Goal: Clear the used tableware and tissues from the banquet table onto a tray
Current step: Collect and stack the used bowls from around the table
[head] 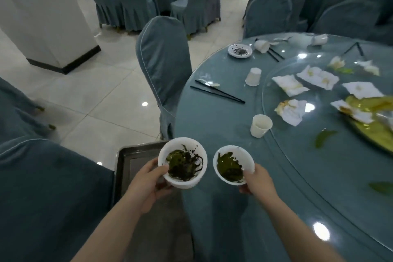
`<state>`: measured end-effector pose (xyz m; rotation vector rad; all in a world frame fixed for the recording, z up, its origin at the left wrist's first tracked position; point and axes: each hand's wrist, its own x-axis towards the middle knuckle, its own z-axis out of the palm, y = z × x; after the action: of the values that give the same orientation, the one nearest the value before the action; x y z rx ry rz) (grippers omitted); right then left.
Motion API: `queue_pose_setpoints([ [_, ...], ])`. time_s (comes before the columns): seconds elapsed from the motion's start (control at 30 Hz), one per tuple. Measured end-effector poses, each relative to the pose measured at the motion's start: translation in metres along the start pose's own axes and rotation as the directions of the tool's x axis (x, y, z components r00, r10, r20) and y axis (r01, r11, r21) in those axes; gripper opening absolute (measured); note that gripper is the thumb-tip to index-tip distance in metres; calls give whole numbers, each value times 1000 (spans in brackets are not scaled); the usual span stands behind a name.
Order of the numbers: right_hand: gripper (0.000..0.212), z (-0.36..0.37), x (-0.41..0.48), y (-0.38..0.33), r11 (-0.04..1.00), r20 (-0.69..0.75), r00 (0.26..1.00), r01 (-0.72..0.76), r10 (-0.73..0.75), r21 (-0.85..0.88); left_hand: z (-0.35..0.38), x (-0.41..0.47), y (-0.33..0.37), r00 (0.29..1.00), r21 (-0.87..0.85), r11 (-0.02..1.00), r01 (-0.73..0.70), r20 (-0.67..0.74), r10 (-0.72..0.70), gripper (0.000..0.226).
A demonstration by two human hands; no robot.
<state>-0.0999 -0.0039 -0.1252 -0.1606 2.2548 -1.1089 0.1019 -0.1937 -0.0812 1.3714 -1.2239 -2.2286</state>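
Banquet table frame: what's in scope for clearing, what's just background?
In scope: two dirty bowls, left hand and right hand; tray; paper cups; chopsticks; used tissues; small plate.

Background: covered chairs; pillar; floor.

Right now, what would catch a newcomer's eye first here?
Two white bowls smeared with dark green leftovers, one in the left hand and one in the right hand, held above the metal tray. Beyond them, stained tissues litter the glass turntable.
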Motion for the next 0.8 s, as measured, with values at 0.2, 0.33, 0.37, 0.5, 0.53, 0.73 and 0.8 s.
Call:
queue_pose_setpoints([
  [0.2, 10, -73, -29, 29, 983, -247, 968, 2, 44, 184, 63, 33, -23, 983, 110, 988, 111, 133, -125, 21],
  [0.33, 13, -100, -48, 46, 969, -317, 944, -14, 93, 245, 96, 45, -46, 965, 182, 967, 176, 163, -207, 21],
  [0.37, 15, -104, -50, 49, 969, -324, 941, -10, 93, 248, 101, 47, -51, 962, 208, 962, 179, 169, -216, 20],
  [0.5, 23, -105, -52, 45, 968, -323, 945, 27, 57, 248, 118, 54, -58, 959, 230, 956, 182, 173, -224, 16],
  [0.53, 25, -101, -51, 40, 969, -309, 950, 35, 43, 244, 120, 54, -59, 961, 228, 958, 176, 171, -217, 16],
  [0.73, 23, -64, -32, -8, 974, -131, 987, 122, -98, 189, 119, 48, -44, 978, 237, 969, 73, 175, -117, 24],
  [0.8, 13, -51, -25, -24, 974, -77, 985, 167, -157, 156, 109, 45, -34, 983, 221, 974, 53, 162, -90, 27],
])
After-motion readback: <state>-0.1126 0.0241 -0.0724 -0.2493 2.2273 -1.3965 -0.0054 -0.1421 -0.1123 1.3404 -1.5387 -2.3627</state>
